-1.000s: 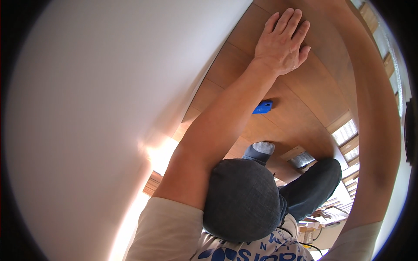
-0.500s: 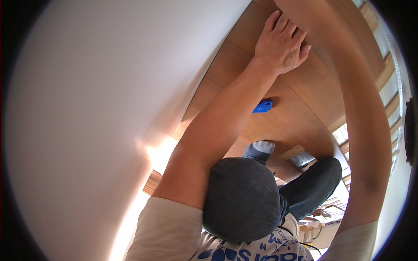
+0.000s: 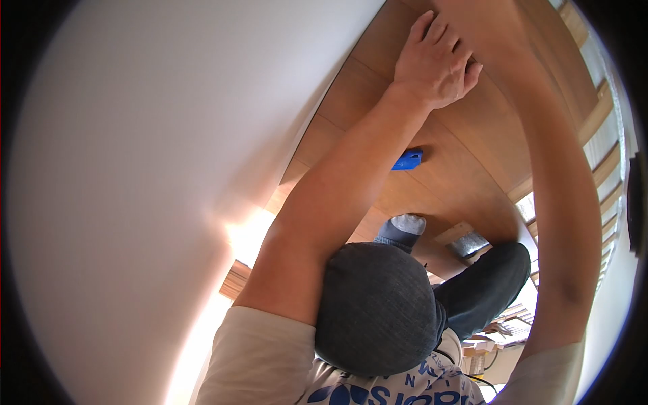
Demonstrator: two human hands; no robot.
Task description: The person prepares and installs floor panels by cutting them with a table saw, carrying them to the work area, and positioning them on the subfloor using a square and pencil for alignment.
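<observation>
My left hand (image 3: 435, 64) lies palm down on the brown wooden floor boards (image 3: 472, 148), its fingers apart. Close beside it, at the top edge, is my right hand (image 3: 469, 20). Its fingers are cut off or blurred, so what they do or hold is hidden. A blue plastic object (image 3: 408, 160) rests on the boards, partly covered by my left forearm; its kind is unclear.
A white wall (image 3: 148, 135) rises along the left side of the boards. To the right, wooden battens (image 3: 597, 115) run over a silvery layer. My bent knee (image 3: 374, 307) and socked foot (image 3: 407, 228) are below, near a silvery gap (image 3: 469, 243) in the boards.
My right forearm has shifted slightly left, and its hand is a little lower at the top edge. My left hand stays on the boards; the view has moved slightly.
</observation>
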